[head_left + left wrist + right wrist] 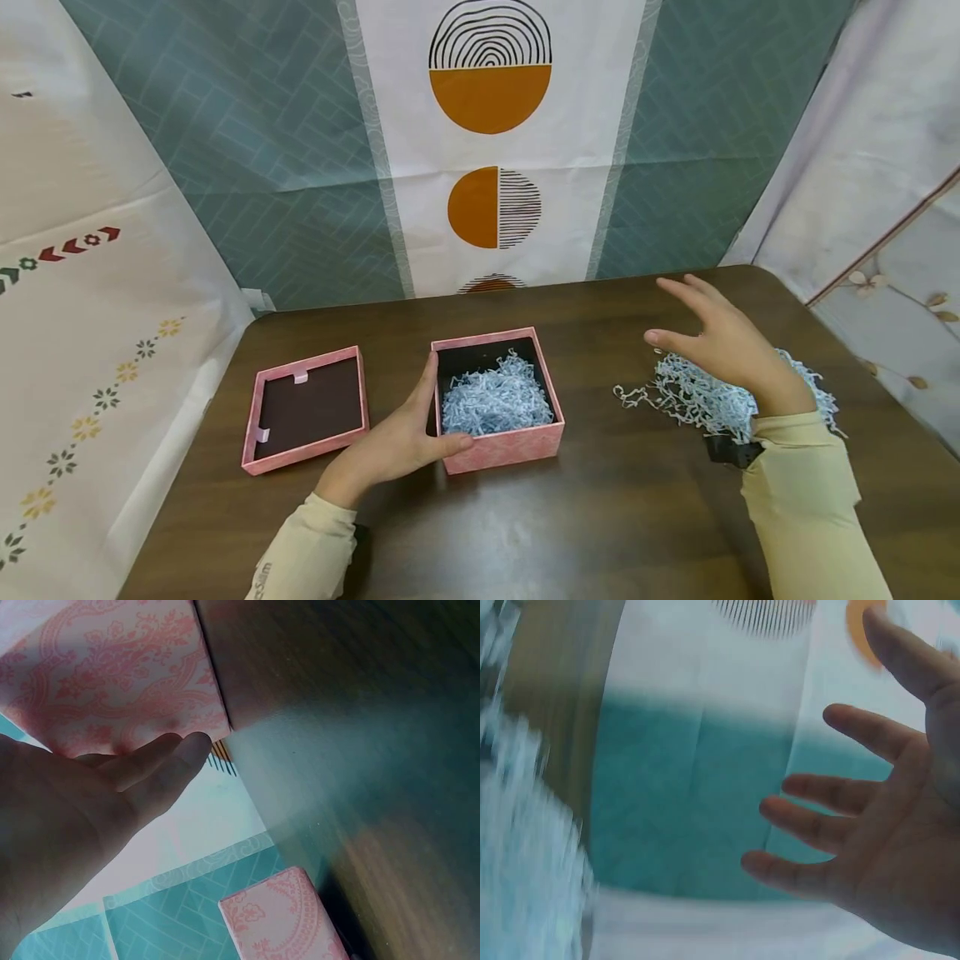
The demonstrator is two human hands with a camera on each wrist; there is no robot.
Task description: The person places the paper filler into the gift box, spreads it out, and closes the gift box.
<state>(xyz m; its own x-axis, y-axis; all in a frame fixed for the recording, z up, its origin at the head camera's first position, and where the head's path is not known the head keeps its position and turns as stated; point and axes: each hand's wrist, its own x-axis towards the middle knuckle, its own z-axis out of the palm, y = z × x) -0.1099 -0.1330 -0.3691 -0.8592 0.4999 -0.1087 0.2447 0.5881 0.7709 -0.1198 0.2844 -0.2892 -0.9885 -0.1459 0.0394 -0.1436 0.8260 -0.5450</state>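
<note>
One pink lid (307,408) lies at the left of the table, dark inner side up, off the box and apart from it. Next comes the left hand (401,442), thumb and fingers held wide apart and fairly straight against the near left corner of the pink box (510,450); it touches the wall without wrapping round it. The box stands upright around the middle, topless, and holds a bed of pale blue paper shred (497,398) that leaves some of the dark inner wall bare. To the right, the right hand (723,342) hangs over the loose heap of shred (705,404), fingers spread well apart, with nothing in its hold. Judging by this, the filling looks partly done: shred is inside the box, a good deal lies outside it, and the lid is not on

Beneath everything runs a dark brown wooden table (600,533), glossy near the front, its far corners rounded. At the left hangs a pale cloth (97,317) with rows of small flowers and leaves; behind, a teal brick-patterned cloth (285,125) with a white central panel (495,150) bearing orange and black-lined rounds; at the right, a whitish curtain (862,167) with a floral branch
</note>
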